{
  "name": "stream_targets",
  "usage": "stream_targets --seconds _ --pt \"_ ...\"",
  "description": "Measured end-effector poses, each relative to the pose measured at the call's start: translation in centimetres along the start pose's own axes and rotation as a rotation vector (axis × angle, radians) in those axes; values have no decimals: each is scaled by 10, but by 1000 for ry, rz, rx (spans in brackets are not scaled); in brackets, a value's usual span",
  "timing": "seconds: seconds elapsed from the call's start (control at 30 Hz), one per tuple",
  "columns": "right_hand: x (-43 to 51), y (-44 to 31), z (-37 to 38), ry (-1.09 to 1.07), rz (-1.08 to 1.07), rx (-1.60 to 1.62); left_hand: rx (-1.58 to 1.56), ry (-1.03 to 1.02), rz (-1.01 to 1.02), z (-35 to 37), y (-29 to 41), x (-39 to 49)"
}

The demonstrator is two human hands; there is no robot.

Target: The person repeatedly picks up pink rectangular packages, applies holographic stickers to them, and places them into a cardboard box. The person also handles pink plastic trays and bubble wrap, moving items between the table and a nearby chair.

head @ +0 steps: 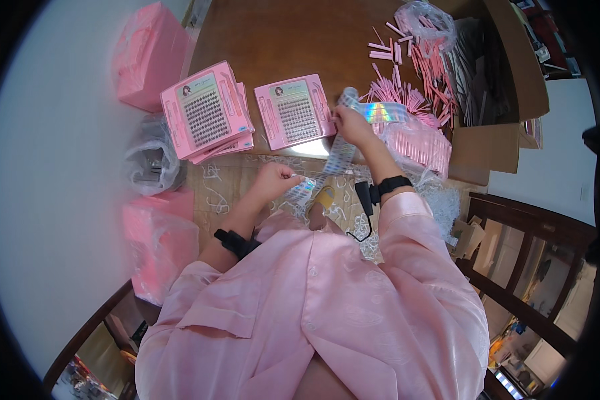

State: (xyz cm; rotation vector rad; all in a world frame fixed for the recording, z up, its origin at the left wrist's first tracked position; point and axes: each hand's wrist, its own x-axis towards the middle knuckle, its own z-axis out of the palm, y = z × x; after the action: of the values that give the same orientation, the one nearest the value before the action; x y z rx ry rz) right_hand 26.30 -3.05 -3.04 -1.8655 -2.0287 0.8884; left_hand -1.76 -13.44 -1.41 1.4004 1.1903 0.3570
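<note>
My left hand [274, 182] pinches the free end of a shiny holographic sticker strip [341, 157] above the floor, in front of the table edge. The strip runs up past my right hand [354, 126] towards a loose coil at the table's right. My right hand has its fingertips at the right edge of a pink false-eyelash kit [295, 112] lying face up; what is between those fingers is hidden. This kit shows rows of lash clusters, small tubes and tweezers. To its left is a stack of similar pink kits [205, 112], slightly askew.
Pink tubes and brushes [395, 92] are scattered on the table's right, beside a bag of pink tubes [415, 145] and an open cardboard box [517, 65]. Wrapped pink packs [152, 57] and a lined bin [152, 165] stand left. White paper shreds [217, 195] litter the floor.
</note>
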Motion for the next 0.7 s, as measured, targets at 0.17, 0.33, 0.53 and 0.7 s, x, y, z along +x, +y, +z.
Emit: stream_targets --seconds 0.17,0.33,0.53,0.7 --pt "5 45 -3 -85 5 -37 3 -4 -14 3 -4 -1" --pt "8 48 17 -70 -82 -51 -65 29 -19 6 -9 1" --pt "4 29 23 -88 93 -169 -52 33 -29 6 -13 4" --pt "-2 26 27 -26 96 -180 -86 42 -53 6 -13 3"
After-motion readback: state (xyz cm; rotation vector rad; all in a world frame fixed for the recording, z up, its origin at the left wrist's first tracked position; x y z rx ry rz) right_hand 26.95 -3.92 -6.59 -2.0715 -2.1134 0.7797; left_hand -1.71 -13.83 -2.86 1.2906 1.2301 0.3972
